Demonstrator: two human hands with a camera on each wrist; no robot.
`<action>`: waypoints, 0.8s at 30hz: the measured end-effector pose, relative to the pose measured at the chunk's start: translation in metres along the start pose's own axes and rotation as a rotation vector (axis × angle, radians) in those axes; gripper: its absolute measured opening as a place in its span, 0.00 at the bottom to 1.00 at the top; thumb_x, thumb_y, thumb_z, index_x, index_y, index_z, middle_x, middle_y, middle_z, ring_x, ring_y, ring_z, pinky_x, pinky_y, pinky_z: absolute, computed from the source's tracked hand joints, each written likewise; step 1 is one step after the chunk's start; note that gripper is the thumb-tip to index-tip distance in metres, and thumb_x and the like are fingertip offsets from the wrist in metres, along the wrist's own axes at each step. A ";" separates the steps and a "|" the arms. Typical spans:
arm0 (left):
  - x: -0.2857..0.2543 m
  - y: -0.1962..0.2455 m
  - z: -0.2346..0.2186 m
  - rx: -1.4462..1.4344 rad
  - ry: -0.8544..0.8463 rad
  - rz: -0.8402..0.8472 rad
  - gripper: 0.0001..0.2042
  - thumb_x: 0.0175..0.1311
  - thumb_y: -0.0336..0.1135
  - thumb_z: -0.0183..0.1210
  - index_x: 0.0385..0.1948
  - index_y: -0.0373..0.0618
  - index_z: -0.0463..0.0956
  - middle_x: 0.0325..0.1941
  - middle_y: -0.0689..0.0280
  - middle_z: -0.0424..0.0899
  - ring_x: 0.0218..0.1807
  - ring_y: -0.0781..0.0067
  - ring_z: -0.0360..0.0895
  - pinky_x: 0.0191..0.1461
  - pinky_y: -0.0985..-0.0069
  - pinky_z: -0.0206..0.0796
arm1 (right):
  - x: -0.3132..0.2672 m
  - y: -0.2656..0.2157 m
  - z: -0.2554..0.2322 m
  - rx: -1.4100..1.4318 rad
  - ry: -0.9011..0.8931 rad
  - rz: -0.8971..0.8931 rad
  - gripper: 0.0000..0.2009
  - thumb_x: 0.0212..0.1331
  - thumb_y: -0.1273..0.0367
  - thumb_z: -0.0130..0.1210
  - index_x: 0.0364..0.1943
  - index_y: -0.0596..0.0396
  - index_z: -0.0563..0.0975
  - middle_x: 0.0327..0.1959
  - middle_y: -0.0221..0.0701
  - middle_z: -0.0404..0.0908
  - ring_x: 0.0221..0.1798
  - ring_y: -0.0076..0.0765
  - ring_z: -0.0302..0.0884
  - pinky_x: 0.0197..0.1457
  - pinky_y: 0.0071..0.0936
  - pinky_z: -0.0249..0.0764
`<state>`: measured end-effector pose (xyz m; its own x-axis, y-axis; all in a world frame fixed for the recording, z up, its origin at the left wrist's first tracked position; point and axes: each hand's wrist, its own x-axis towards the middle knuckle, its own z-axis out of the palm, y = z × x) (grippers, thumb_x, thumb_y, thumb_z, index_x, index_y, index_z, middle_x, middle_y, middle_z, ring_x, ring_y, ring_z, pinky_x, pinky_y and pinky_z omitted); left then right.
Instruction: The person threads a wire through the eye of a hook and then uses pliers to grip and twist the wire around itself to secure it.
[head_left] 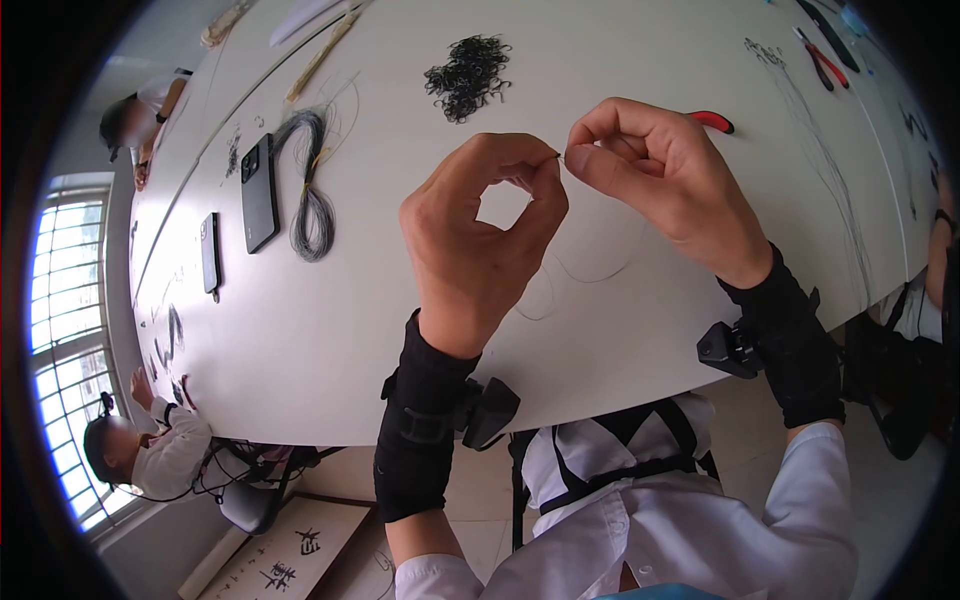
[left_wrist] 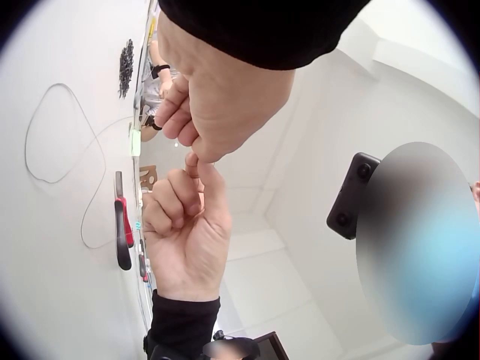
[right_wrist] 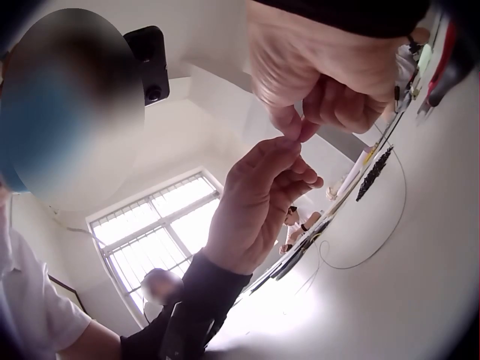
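In the head view my left hand point(head_left: 477, 215) pinches a tiny dark piece point(head_left: 558, 155) between thumb and forefinger, the other fingers curled behind. My right hand point(head_left: 665, 180) meets it tip to tip, its thumb and forefinger closed together on what looks like the end of a thin wire. That wire point(head_left: 590, 281) loops loosely below the hands, over the white table. The left wrist view shows both hands' fingertips meeting, with the wire point(left_wrist: 60, 86) curving beyond. Fingertips hide most of the dark piece. A pile of small black hook-shaped pieces point(head_left: 468, 78) lies beyond the hands.
Red-handled pliers point(head_left: 712, 122) lie partly behind my right hand. To the left are a bundled coil of wire point(head_left: 314, 215) and two phones, one a large black phone point(head_left: 260, 195). Long wires point(head_left: 825, 165) and another pliers point(head_left: 822, 62) lie right. Other people sit around the table.
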<state>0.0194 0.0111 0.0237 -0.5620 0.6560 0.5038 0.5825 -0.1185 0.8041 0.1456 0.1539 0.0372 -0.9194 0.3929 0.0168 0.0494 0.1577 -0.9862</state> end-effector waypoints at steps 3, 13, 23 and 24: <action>0.000 0.000 0.000 -0.024 0.004 -0.028 0.07 0.52 0.18 0.66 0.32 0.39 0.81 0.30 0.65 0.87 0.32 0.75 0.85 0.42 0.78 0.77 | 0.002 0.005 0.003 0.006 0.047 -0.089 0.08 0.67 0.68 0.60 0.41 0.60 0.80 0.18 0.15 0.66 0.22 0.09 0.58 0.26 0.16 0.56; 0.000 0.002 0.002 0.058 -0.009 0.059 0.07 0.54 0.19 0.67 0.33 0.40 0.81 0.30 0.65 0.86 0.32 0.73 0.85 0.40 0.79 0.76 | 0.001 0.000 0.001 0.056 0.043 0.009 0.12 0.68 0.64 0.58 0.39 0.61 0.82 0.21 0.17 0.71 0.24 0.10 0.62 0.26 0.16 0.57; 0.000 0.001 0.000 0.071 -0.051 0.072 0.08 0.54 0.20 0.67 0.35 0.41 0.82 0.30 0.64 0.87 0.33 0.71 0.86 0.39 0.78 0.77 | 0.001 0.007 0.003 0.096 0.063 0.007 0.11 0.67 0.65 0.58 0.38 0.62 0.82 0.22 0.18 0.73 0.25 0.09 0.62 0.26 0.15 0.57; 0.000 0.001 0.000 0.068 -0.054 0.067 0.08 0.54 0.20 0.67 0.35 0.41 0.82 0.30 0.64 0.87 0.33 0.71 0.86 0.40 0.77 0.77 | 0.001 0.007 0.003 0.106 0.059 0.016 0.11 0.67 0.65 0.58 0.37 0.62 0.81 0.22 0.18 0.73 0.25 0.09 0.62 0.26 0.15 0.57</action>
<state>0.0202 0.0108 0.0249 -0.4887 0.6879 0.5366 0.6573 -0.1141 0.7450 0.1438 0.1527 0.0299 -0.8940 0.4479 0.0076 0.0194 0.0558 -0.9983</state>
